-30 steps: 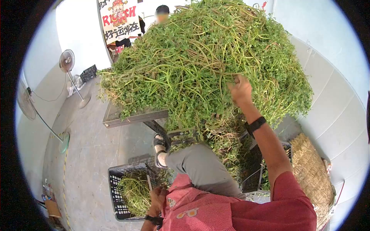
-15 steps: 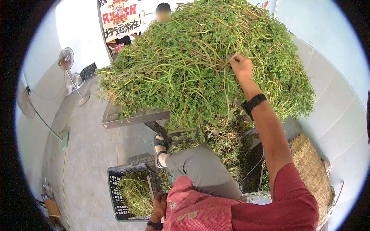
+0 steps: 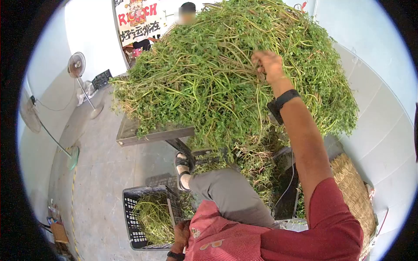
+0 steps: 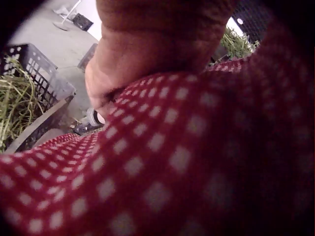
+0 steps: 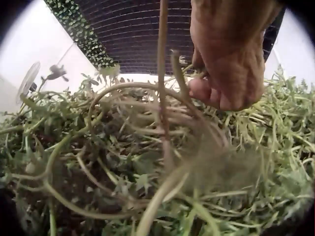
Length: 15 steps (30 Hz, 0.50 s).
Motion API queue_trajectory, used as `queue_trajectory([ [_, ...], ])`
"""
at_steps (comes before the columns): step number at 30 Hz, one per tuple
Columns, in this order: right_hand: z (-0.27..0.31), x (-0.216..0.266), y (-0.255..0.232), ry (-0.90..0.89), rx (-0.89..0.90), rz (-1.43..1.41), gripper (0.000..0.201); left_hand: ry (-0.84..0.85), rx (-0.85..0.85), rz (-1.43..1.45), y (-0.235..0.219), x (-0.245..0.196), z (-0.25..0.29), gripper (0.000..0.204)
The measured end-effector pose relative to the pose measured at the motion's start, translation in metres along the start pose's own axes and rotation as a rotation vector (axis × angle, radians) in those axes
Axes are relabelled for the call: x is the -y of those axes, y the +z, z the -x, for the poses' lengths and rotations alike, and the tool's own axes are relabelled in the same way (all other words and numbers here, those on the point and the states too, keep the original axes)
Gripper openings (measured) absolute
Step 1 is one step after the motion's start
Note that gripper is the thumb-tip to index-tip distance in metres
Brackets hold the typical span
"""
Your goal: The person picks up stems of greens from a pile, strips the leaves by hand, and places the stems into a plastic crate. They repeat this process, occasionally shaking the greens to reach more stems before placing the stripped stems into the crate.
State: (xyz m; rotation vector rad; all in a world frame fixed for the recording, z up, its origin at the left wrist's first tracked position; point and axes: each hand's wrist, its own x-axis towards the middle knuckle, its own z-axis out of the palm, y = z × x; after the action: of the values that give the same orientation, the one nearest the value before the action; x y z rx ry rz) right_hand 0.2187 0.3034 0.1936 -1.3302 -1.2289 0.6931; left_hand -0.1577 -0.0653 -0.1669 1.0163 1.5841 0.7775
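A large heap of leafy green stems [image 3: 204, 82] lies piled high on a table. My right hand [image 3: 270, 65] is over the upper right of the heap, its fingers curled and pinching stems, some of which trail down below it. In the right wrist view the curled fingers of the right hand [image 5: 229, 73] are close above the tangled stems, and a thin upright stem [image 5: 162, 59] crosses in front. My left hand [image 3: 182, 232] rests on the red checked apron [image 4: 133, 167] at my lap, beside a black crate [image 3: 130, 209]. Its fingertips are mostly hidden.
Cut stems [image 3: 152, 215] lie in the crate. A table corner [image 3: 152, 134] juts out at the left of the heap, above my foot. More greens [image 3: 257, 167] hang below the table. Two standing fans [image 3: 76, 65] are at left, a straw mat [image 3: 352, 195] at right. Another person [image 3: 187, 13] is behind the heap.
My right hand has moved up and farther over the heap, and a long stem now trails beneath it. The left hand stays at my lap.
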Motion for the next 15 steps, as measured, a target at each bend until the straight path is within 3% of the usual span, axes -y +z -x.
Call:
queue_trajectory([
  [2,0.009,0.011,-0.009,-0.169,-0.081,-0.471,0.014,-0.01,0.001,0.013,0.0,-0.006,0.002,0.024],
  [4,0.009,0.017,-0.017,-0.239,-0.124,-0.538,0.012,0.029,-0.053,-0.206,0.001,-0.027,0.009,0.024],
  [6,0.008,0.017,-0.027,-0.307,-0.166,-0.606,0.011,0.079,-0.05,-0.097,0.002,-0.021,0.0,0.023],
  [8,0.006,0.009,-0.04,-0.299,-0.018,-0.275,0.012,0.123,-0.043,-0.001,0.0,-0.017,-0.001,0.023],
  [9,0.011,0.004,-0.04,-0.198,0.021,-0.018,0.02,0.08,-0.03,0.002,0.001,-0.027,-0.001,0.023],
  [11,0.025,-0.029,-0.042,-0.162,0.097,0.029,0.03,0.033,-0.015,0.0,0.001,-0.023,-0.004,0.023],
  [12,0.033,-0.043,-0.042,-0.132,0.18,0.077,0.04,0.095,-0.029,-0.014,0.002,-0.007,-0.013,0.022],
  [13,0.045,-0.051,-0.038,-0.13,0.182,0.077,0.04,0.157,-0.045,-0.028,0.003,-0.001,-0.016,0.021],
  [15,0.064,-0.07,-0.026,-0.26,0.243,0.473,0.065,0.122,-0.038,-0.008,0.006,0.005,-0.013,0.018],
])
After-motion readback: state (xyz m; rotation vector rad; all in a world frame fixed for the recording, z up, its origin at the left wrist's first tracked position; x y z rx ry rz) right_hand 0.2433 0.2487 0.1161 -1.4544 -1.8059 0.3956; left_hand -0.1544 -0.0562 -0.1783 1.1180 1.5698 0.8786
